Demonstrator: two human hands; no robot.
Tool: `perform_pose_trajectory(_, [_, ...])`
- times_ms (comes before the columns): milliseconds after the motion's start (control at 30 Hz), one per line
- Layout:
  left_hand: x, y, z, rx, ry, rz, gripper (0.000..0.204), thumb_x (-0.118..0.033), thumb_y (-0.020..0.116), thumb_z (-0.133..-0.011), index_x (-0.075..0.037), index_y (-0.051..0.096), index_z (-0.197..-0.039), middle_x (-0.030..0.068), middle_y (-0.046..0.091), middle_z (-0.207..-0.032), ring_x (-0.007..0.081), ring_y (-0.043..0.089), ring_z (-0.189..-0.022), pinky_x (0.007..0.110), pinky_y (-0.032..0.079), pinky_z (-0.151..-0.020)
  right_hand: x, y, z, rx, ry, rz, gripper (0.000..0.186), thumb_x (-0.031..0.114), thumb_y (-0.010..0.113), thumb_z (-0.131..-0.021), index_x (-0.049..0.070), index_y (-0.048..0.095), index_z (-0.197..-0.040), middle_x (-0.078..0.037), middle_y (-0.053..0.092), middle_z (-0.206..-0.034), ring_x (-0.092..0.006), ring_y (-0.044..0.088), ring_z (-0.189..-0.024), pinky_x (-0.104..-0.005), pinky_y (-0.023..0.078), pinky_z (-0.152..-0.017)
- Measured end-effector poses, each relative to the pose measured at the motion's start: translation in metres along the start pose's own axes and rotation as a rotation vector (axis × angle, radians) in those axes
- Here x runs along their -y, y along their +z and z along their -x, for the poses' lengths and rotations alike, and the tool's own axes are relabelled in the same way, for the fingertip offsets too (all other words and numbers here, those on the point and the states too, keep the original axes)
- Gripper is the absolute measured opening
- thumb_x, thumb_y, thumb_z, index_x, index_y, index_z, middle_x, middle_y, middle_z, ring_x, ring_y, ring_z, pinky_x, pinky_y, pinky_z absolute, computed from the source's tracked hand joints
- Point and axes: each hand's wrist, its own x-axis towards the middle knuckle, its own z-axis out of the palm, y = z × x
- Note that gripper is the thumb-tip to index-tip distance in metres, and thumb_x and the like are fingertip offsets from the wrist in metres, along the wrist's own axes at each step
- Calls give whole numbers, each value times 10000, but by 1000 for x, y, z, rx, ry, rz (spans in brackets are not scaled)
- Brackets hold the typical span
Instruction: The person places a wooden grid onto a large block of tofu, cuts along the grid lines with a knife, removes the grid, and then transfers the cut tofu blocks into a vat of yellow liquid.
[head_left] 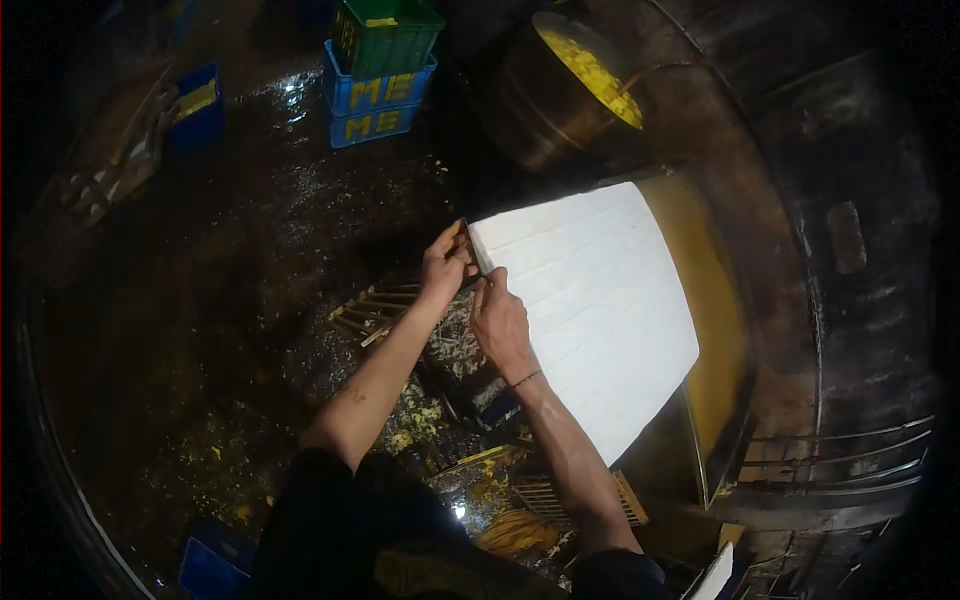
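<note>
A large white sheet [600,300] with faint parallel creases lies tilted over a vat of yellow-brown liquid [700,310]. At its upper left corner, the bent fingers of my left hand [445,265] close on the edge. Just below, my right hand [502,320] is a fist against the same left edge, its thumb uppermost; its fingertips are hidden. Under my hands is a dark, wet, speckled surface [460,345], with a slatted wooden rack [375,308] to its left.
A tilted metal drum [550,100] of yellow pieces stands beyond the sheet. Stacked blue and green crates [375,85] are at the back, with a blue bin [195,110] farther left. The dark floor [240,300] is wet and strewn with yellow scraps. Metal bars [850,465] run along the right.
</note>
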Motion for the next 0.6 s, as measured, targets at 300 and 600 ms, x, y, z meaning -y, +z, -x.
perform_pose_trajectory(300, [17,-5,-1,-22,242,-358,346,-165,665,-891,-46,656,-1216,162,609,-1280,244,576,-1178,313,452,-960,-17,-3,25,-5,22,153,158,164,507,-961,43,415,-1007,-276,599,-663,-482,598,-630,-549,457,-528])
perform_pose_trajectory(600, [47,25,79,-152,600,-457,216,-191,705,-847,14,683,-913,142,598,-909,291,623,-817,372,496,-714,-69,-58,151,31,-24,88,128,120,514,-972,32,456,-1045,-257,579,-655,-467,587,-609,-512,423,-484])
